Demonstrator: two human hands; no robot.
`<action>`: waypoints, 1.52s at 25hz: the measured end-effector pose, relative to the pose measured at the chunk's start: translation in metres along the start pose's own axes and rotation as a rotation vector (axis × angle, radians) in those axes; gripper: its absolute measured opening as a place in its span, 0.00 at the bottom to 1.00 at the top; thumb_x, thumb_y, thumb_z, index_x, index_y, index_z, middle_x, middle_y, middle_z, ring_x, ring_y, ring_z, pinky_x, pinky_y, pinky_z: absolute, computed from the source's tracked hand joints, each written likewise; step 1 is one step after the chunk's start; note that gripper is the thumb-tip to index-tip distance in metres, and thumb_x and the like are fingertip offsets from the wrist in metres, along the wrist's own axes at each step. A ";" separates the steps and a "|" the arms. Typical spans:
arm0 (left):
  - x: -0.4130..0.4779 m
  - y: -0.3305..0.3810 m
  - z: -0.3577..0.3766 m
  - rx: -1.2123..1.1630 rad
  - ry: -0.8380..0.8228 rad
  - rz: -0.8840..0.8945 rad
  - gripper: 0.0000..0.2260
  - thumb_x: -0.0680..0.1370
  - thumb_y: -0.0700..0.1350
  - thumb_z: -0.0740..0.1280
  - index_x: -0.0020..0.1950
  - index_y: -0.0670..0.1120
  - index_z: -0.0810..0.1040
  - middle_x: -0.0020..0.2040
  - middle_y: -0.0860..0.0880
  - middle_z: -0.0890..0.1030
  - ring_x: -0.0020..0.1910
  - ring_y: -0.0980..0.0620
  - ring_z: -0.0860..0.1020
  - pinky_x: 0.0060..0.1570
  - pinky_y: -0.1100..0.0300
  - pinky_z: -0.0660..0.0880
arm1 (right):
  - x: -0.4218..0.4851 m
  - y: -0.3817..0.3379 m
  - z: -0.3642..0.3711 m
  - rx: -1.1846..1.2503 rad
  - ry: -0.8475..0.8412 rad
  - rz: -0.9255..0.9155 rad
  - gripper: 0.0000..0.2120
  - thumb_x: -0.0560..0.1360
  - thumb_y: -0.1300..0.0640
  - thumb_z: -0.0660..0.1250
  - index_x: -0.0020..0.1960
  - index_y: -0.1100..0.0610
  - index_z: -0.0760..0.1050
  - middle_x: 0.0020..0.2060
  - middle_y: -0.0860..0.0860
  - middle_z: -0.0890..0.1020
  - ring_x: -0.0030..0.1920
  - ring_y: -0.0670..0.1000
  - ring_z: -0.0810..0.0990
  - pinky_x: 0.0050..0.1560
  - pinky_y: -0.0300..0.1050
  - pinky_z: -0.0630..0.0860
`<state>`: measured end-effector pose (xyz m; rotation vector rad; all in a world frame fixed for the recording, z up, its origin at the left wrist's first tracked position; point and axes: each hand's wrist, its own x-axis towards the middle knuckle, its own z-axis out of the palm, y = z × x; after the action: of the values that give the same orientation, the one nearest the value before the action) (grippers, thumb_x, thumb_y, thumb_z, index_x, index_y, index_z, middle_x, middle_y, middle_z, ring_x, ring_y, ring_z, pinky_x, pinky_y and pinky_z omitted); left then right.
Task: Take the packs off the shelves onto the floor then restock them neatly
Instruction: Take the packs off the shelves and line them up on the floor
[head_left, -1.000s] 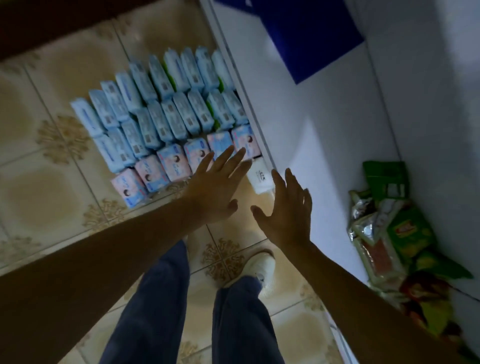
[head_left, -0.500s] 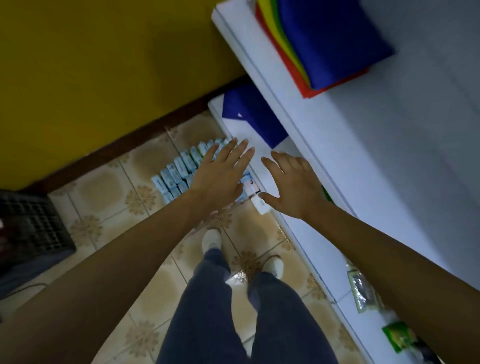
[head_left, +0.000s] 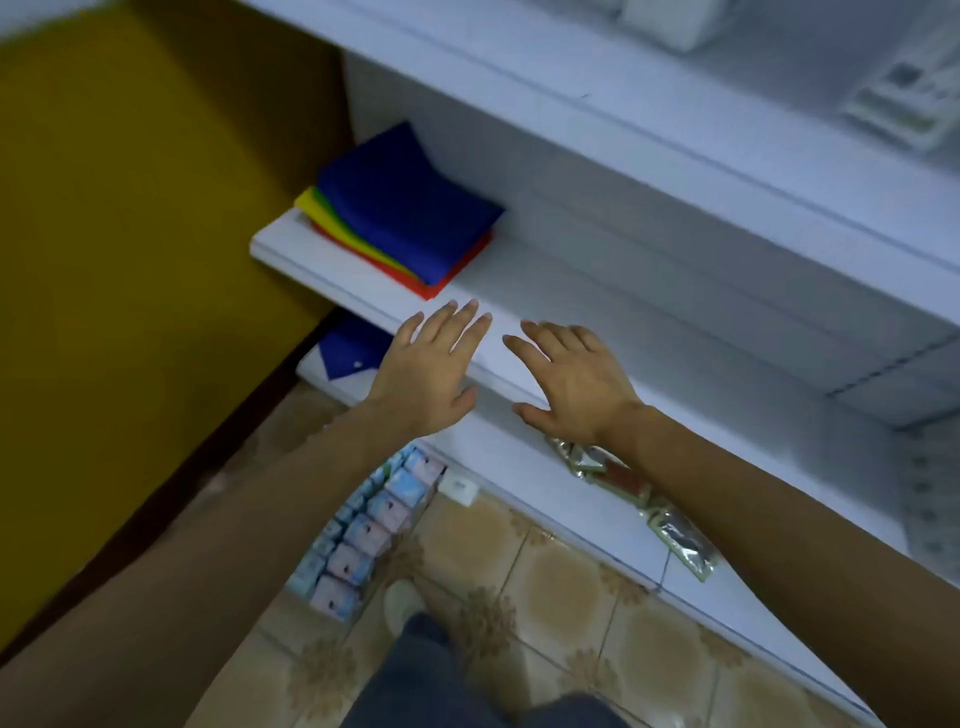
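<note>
No word, brand or number can be read. Printing is seen on the blue and pink packs (head_left: 363, 540) lined up on the floor (head_left: 561, 582), on the foil sachets (head_left: 618, 475) on the bottom shelf (head_left: 498, 441) and on a white box (head_left: 904, 98) on the top shelf (head_left: 727, 78), but all of it is blurred beyond reading.

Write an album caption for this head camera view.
Open and empty, the left hand and right hand reach over a white shelf near folded coloured sheets; packs line the floor below.
</note>
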<state>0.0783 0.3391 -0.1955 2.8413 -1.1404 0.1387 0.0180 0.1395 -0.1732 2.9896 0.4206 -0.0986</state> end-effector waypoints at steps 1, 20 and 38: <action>0.010 0.018 -0.010 0.014 0.002 0.035 0.34 0.75 0.52 0.64 0.78 0.46 0.56 0.78 0.46 0.57 0.76 0.45 0.58 0.72 0.46 0.55 | -0.020 0.012 -0.009 -0.016 0.020 0.045 0.36 0.73 0.41 0.65 0.75 0.55 0.59 0.74 0.58 0.63 0.73 0.60 0.63 0.72 0.56 0.56; 0.045 0.375 -0.112 -0.001 0.170 0.505 0.35 0.78 0.54 0.61 0.79 0.49 0.45 0.80 0.49 0.46 0.78 0.49 0.48 0.75 0.52 0.48 | -0.390 0.144 -0.065 -0.088 0.178 0.613 0.36 0.76 0.38 0.60 0.77 0.53 0.54 0.75 0.55 0.61 0.72 0.57 0.64 0.71 0.54 0.57; 0.276 0.284 -0.168 -0.404 0.497 0.201 0.37 0.73 0.53 0.71 0.77 0.46 0.57 0.79 0.43 0.51 0.75 0.41 0.57 0.70 0.44 0.63 | -0.190 0.292 -0.148 0.025 0.540 0.642 0.24 0.79 0.46 0.60 0.72 0.54 0.64 0.68 0.53 0.72 0.65 0.55 0.71 0.63 0.50 0.66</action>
<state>0.0708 -0.0376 0.0133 2.1691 -1.1694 0.5261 -0.0758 -0.1719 0.0211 2.9679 -0.5151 0.7660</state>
